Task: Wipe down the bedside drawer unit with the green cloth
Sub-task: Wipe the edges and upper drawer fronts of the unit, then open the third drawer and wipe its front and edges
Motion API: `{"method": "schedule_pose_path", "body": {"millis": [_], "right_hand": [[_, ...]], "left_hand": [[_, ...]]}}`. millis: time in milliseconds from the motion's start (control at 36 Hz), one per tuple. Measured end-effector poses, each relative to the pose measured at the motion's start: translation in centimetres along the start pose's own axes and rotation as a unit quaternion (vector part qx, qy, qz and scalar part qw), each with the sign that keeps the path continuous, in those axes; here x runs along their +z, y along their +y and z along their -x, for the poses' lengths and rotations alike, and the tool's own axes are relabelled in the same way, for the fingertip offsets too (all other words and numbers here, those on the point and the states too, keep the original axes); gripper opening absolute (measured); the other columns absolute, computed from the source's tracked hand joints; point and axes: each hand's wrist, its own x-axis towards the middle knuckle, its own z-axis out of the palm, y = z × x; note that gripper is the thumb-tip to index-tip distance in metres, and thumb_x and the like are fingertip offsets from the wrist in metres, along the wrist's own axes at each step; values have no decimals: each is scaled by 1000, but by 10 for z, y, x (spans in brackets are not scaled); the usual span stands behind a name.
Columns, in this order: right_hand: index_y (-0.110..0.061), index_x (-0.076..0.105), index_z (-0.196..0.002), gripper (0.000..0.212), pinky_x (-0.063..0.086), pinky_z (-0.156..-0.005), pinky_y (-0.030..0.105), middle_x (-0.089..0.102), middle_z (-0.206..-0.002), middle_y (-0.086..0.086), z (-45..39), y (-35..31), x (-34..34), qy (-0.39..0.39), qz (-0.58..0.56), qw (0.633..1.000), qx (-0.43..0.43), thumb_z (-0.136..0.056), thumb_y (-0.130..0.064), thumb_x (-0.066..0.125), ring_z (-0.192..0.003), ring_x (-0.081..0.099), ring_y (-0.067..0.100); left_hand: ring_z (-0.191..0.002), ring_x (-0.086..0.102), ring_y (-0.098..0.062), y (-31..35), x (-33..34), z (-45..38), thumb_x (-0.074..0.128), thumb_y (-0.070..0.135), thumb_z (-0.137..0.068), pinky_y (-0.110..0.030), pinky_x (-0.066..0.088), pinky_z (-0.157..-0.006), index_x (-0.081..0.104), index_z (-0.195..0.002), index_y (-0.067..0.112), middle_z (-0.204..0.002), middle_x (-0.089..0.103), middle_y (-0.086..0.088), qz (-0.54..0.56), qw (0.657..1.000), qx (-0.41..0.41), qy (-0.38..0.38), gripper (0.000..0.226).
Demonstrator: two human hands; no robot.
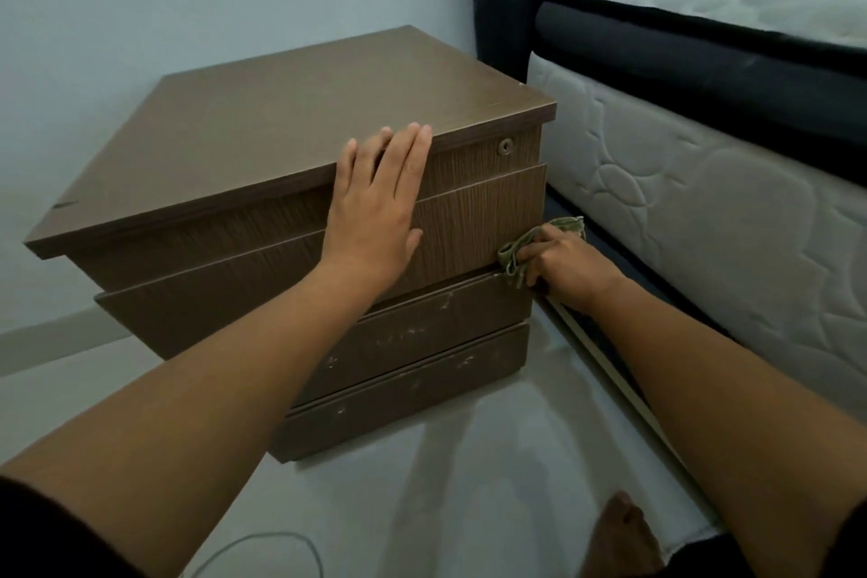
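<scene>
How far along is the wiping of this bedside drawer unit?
Done: the brown wooden drawer unit's top shows no marks, though nothing proves it was wiped. In hand: the right hand presses the crumpled green cloth at the right edge of the upper drawer front, while the left hand lies flat, steadying the unit. Left: the two lower drawer fronts carry whitish scuffs.

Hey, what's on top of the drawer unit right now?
The drawer unit's top holds nothing but the left hand's fingertips, which lie flat over its front edge. The right hand presses the green cloth lower down, at the front's right edge.
</scene>
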Motion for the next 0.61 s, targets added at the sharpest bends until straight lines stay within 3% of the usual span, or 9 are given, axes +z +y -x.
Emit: {"method": "schedule_pose_path", "body": {"millis": [167, 278, 333, 389, 472, 556, 611], "right_hand": [[-9, 68, -103, 22, 44, -95, 37, 57, -121, 13, 7, -3, 0, -42, -23, 985, 166, -83, -6, 58, -114, 47, 29], [-11, 64, -113, 28, 46, -96, 36, 57, -122, 11, 12, -10, -10, -126, -55, 957, 257, -89, -10, 49, -118, 48, 29], [-11, 62, -108, 25, 50, -91, 35, 60, -118, 10, 15, -14, -14, -150, -79, 951, 257, -88, -7, 47, -109, 54, 28], [-14, 52, -98, 17, 49, -73, 33, 58, -101, 10, 18, -17, -16, -147, -126, 945, 263, -86, -3, 47, -93, 55, 27], [-17, 39, -105, 29, 41, -65, 34, 49, -97, 13, 22, -24, -15, -137, -192, 928, 289, -84, -1, 51, -82, 49, 28], [-31, 28, -135, 68, 52, -76, 39, 51, -117, 17, 19, -29, -7, -149, -224, 919, 287, -81, 0, 55, -90, 54, 30], [-37, 14, -144, 85, 53, -85, 43, 50, -126, 18, 17, -32, -4, -163, -233, 916, 282, -81, -1, 57, -97, 57, 33]], "left_hand": [[-145, 12, -28, 7, -1, 1, 69, 33, -78, -46, -2, -116, 2, -151, 13, -158, 12, -6, -2, 1000, -3, -12, 101], [-147, -4, -30, 12, -1, 6, 63, 29, -83, -45, -9, -114, 2, -152, 14, -160, -2, -10, 3, 1000, 7, -30, 93], [-147, -10, -29, 17, 3, 14, 60, 28, -85, -45, -7, -115, 7, -151, 13, -159, -7, -9, 19, 999, 25, -43, 87], [-147, -11, -25, 22, 11, 25, 57, 27, -87, -42, -6, -115, 10, -151, 13, -160, -7, -6, 47, 995, 46, -76, 80], [-148, 7, -22, 28, 27, 48, 58, 23, -87, -38, 6, -118, 26, -148, 12, -159, 15, -6, 83, 987, 68, -123, 70], [-128, 49, -29, 33, 44, 69, 75, 15, -68, -41, 40, -104, 57, -127, 7, -135, 53, -11, 115, 982, 67, -134, 63], [-123, 52, -27, 36, 50, 77, 72, 16, -71, -36, 42, -103, 55, -129, 6, -131, 55, -10, 138, 977, 47, -158, 61]]}}
